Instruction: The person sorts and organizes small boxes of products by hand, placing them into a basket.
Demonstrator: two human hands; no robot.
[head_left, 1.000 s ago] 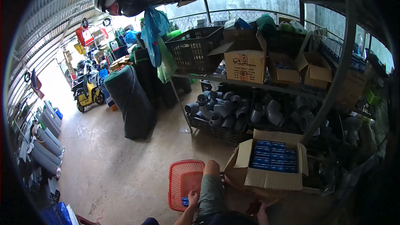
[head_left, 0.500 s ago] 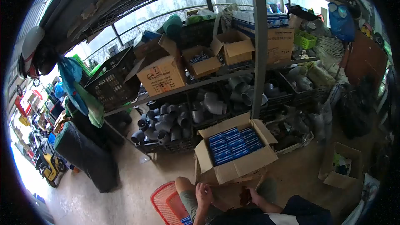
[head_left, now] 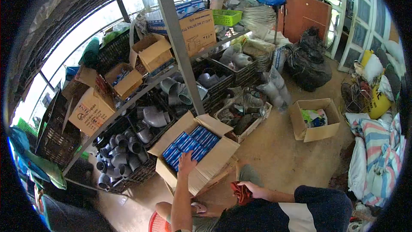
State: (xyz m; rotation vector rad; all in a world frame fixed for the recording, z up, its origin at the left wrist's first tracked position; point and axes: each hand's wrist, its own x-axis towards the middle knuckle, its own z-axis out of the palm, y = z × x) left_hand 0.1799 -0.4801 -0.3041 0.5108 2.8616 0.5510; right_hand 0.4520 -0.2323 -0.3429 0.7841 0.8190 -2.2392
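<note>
My left hand (head_left: pixel 187 163) reaches over the near edge of an open cardboard box (head_left: pixel 223 150), its fingers spread and no item visible in its grasp. Small blue boxes (head_left: pixel 201 137) fill the carton in rows, and my fingertips are at the nearest ones; contact is hard to make out. Close to my body, my right hand (head_left: pixel 252 189) is closed around a crumpled dark red cloth (head_left: pixel 241 193). Beside my left leg, part of a red plastic basket (head_left: pixel 158 223) shows low in the view.
Crates of grey pipe elbows (head_left: pixel 122 154) stand under a metal rack whose post (head_left: pixel 178 43) rises behind the carton. On the shelf are more cardboard boxes (head_left: pixel 92 109). A small open carton (head_left: pixel 315 133) sits on the floor to the right, near striped sacks (head_left: pixel 382 150).
The view has turned to the right. My left hand has gone from near my lap up to the carton of blue boxes. My right hand keeps the red cloth.
</note>
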